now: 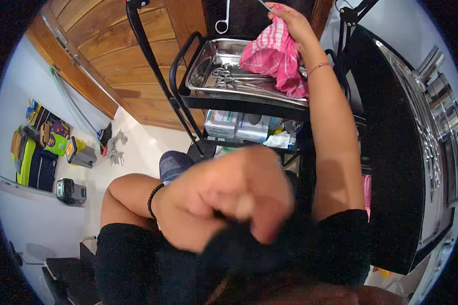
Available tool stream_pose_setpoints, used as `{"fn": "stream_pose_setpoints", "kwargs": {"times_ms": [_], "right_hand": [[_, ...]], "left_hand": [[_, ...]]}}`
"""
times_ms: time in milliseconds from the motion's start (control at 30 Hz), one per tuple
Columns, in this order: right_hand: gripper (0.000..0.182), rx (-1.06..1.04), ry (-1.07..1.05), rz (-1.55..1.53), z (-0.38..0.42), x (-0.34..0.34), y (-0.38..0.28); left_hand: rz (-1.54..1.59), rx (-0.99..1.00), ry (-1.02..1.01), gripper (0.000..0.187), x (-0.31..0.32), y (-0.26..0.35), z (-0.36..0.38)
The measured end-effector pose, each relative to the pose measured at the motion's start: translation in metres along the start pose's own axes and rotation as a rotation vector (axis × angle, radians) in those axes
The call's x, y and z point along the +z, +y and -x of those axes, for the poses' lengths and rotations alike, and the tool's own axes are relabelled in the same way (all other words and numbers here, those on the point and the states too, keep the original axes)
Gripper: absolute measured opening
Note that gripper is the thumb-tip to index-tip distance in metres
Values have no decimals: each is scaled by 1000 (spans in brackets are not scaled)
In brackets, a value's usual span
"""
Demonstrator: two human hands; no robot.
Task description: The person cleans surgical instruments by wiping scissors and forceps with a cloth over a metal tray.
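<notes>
My right hand point(292, 23) is closed around a pink and white checked cloth point(275, 48). A thin metal instrument point(263, 5) sticks out from its fingertips at the top edge of the view. The cloth hangs down over the right part of a shiny steel tray point(193, 76). Several ring-handled metal instruments point(224, 76) lie in this tray, partly covered by the cloth. Blurred and close to the camera, my left hand point(239, 188) is raised before my chest with its fingers curled in and nothing showing in them.
The tray stands on a black trolley point(193, 101) with boxes point(239, 124) on its lower shelf. On the right, a black table point(392, 178) carries a long tray of instruments point(430, 147) and steel containers point(442, 96). A wooden door point(112, 46) stands behind.
</notes>
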State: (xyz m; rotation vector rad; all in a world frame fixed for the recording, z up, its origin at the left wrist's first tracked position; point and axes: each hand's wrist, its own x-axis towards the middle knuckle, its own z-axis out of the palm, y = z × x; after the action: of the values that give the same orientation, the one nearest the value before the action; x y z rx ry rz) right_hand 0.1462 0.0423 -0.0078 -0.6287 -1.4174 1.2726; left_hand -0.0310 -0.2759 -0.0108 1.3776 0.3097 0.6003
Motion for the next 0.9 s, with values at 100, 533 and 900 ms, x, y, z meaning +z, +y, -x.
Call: {"fn": "stream_pose_setpoints", "kwargs": {"times_ms": [100, 533, 900], "right_hand": [[20, -23, 103, -62, -27, -11, 20], [21, -9, 100, -16, -32, -16, 28], [21, 56, 113, -27, -36, -27, 35]], "left_hand": [[101, 9, 44, 11, 20, -4, -22], [394, 100, 190, 16, 51, 34, -46], [574, 228, -30, 26, 45, 22, -61]]}}
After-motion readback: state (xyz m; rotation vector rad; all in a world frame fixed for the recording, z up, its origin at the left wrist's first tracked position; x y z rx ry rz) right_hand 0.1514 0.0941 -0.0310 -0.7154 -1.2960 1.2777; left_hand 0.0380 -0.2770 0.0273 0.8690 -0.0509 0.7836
